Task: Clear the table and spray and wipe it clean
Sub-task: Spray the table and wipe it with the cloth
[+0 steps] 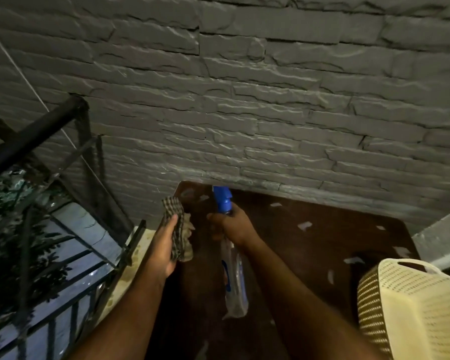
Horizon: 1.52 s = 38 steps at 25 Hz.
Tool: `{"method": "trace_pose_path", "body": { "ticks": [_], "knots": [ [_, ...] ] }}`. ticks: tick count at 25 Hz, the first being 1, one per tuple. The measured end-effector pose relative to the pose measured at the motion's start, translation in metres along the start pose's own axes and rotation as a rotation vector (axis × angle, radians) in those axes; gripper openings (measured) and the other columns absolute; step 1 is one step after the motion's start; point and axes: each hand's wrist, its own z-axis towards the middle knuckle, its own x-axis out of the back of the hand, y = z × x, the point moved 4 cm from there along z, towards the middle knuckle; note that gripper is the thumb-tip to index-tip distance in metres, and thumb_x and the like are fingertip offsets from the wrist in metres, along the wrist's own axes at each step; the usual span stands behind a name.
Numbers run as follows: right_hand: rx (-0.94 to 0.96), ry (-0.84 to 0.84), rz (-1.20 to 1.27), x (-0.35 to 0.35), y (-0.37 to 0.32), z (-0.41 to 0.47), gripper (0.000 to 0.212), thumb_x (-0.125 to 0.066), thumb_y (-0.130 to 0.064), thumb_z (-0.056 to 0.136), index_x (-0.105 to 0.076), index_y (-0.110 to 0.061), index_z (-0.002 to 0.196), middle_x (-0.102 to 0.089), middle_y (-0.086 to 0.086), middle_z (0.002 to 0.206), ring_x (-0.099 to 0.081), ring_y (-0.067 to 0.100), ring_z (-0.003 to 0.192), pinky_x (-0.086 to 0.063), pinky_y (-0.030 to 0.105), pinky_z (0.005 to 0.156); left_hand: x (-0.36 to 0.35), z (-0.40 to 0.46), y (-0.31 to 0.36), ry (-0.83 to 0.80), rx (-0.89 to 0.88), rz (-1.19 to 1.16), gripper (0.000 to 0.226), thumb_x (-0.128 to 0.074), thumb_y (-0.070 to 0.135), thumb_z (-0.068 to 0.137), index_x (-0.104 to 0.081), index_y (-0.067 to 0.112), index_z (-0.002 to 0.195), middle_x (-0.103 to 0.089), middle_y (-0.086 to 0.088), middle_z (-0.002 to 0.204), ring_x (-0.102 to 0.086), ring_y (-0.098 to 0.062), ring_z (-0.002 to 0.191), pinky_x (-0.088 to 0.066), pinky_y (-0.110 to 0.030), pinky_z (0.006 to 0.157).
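Observation:
A dark brown table stands against a grey stone wall, with several small white paper scraps scattered on it. My right hand is wrapped around the neck of a clear spray bottle with a blue trigger head pointing toward the wall. My left hand grips a checked cloth bunched up above the table's left edge.
A cream perforated plastic basket sits at the table's right side near me. A black metal railing runs along the left, with foliage beyond it. The stone wall closes the far side. A pale ledge juts in at right.

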Motion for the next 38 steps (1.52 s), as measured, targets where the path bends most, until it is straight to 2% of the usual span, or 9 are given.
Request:
{"method": "trace_pose_path", "body": {
  "ticks": [2, 6, 9, 14, 19, 24, 30, 34, 38],
  "knots": [
    [-0.027, 0.026, 0.017, 0.004, 0.001, 0.007, 0.044, -0.073, -0.014, 0.081, -0.053, -0.021, 0.12, -0.067, 0.011, 0.102, -0.067, 0.021, 0.079, -0.06, 0.042, 0.076, -0.002, 0.008, -0.005, 0.0, -0.017, 0.013, 0.045, -0.062, 0.034, 0.087, -0.062, 0.008, 0.124, -0.068, -0.007, 0.086, -0.064, -0.015, 0.066, -0.052, -0.028, 0.054],
    [-0.056, 0.013, 0.022, 0.006, 0.002, 0.023, 0.045, -0.072, -0.013, 0.082, -0.052, -0.02, 0.121, -0.067, 0.014, 0.105, -0.065, 0.02, 0.074, -0.059, 0.039, 0.075, 0.0, 0.035, -0.004, 0.036, 0.035, 0.054, 0.041, -0.061, 0.029, 0.089, -0.061, 0.008, 0.124, -0.069, -0.016, 0.102, -0.067, -0.024, 0.08, -0.053, -0.034, 0.064],
    [-0.083, 0.011, 0.012, 0.003, 0.008, 0.038, 0.046, -0.073, -0.015, 0.08, -0.053, -0.019, 0.121, -0.066, 0.011, 0.094, -0.065, 0.019, 0.068, -0.059, 0.037, 0.071, 0.005, 0.061, 0.002, 0.07, 0.067, 0.094, 0.04, -0.058, 0.034, 0.091, -0.063, 0.01, 0.122, -0.068, -0.018, 0.112, -0.066, -0.029, 0.094, -0.053, -0.039, 0.075],
    [-0.119, 0.146, -0.022, -0.016, 0.026, 0.078, 0.042, -0.08, -0.036, 0.055, -0.063, -0.028, 0.092, -0.067, 0.004, 0.075, -0.064, 0.024, 0.064, -0.058, 0.058, 0.075, 0.028, 0.109, 0.017, 0.156, 0.046, 0.336, 0.036, -0.051, 0.034, 0.096, -0.06, 0.012, 0.123, -0.065, -0.011, 0.118, -0.062, -0.029, 0.106, -0.047, -0.046, 0.099],
    [-0.172, 0.222, 0.039, -0.031, 0.038, 0.114, 0.052, -0.079, -0.041, 0.047, -0.062, -0.022, 0.092, -0.063, 0.004, 0.07, -0.06, 0.025, 0.061, -0.056, 0.055, 0.072, 0.038, 0.162, 0.038, 0.152, 0.001, 0.523, 0.034, -0.052, 0.027, 0.097, -0.053, 0.019, 0.129, -0.061, -0.008, 0.12, -0.058, -0.028, 0.105, -0.048, -0.04, 0.091],
    [-0.172, 0.258, -0.042, -0.035, 0.062, 0.164, 0.048, -0.079, -0.048, 0.049, -0.063, -0.025, 0.088, -0.066, 0.003, 0.07, -0.064, 0.027, 0.065, -0.058, 0.059, 0.075, 0.043, 0.219, 0.048, 0.149, -0.046, 0.633, 0.036, -0.053, 0.03, 0.096, -0.054, 0.017, 0.129, -0.062, -0.006, 0.121, -0.059, -0.026, 0.107, -0.048, -0.041, 0.094],
    [-0.183, 0.192, -0.081, -0.043, 0.072, 0.202, 0.044, -0.078, -0.044, 0.051, -0.061, -0.021, 0.084, -0.063, 0.006, 0.063, -0.063, 0.031, 0.062, -0.057, 0.063, 0.073, 0.049, 0.258, 0.057, 0.242, -0.158, 0.665, 0.015, -0.051, 0.014, 0.095, -0.059, 0.01, 0.107, -0.066, -0.012, 0.103, -0.062, -0.03, 0.093, -0.051, -0.039, 0.083],
    [-0.205, 0.125, -0.077, -0.052, 0.067, 0.195, 0.033, -0.074, -0.027, 0.065, -0.058, -0.011, 0.089, -0.061, 0.008, 0.057, -0.059, 0.029, 0.054, -0.057, 0.055, 0.068, 0.05, 0.266, 0.059, 0.267, -0.253, 0.746, 0.03, -0.049, 0.011, 0.096, -0.054, 0.005, 0.125, -0.06, -0.011, 0.111, -0.057, -0.026, 0.1, -0.046, -0.034, 0.085],
    [-0.172, 0.187, -0.062, -0.039, 0.066, 0.188, 0.04, -0.074, -0.033, 0.062, -0.059, -0.015, 0.094, -0.064, 0.007, 0.065, -0.062, 0.028, 0.057, -0.056, 0.058, 0.07, 0.042, 0.273, 0.058, 0.204, -0.304, 0.821, 0.034, -0.049, 0.01, 0.096, -0.053, 0.007, 0.13, -0.059, -0.005, 0.112, -0.055, -0.021, 0.102, -0.045, -0.032, 0.088]
  ]
}}
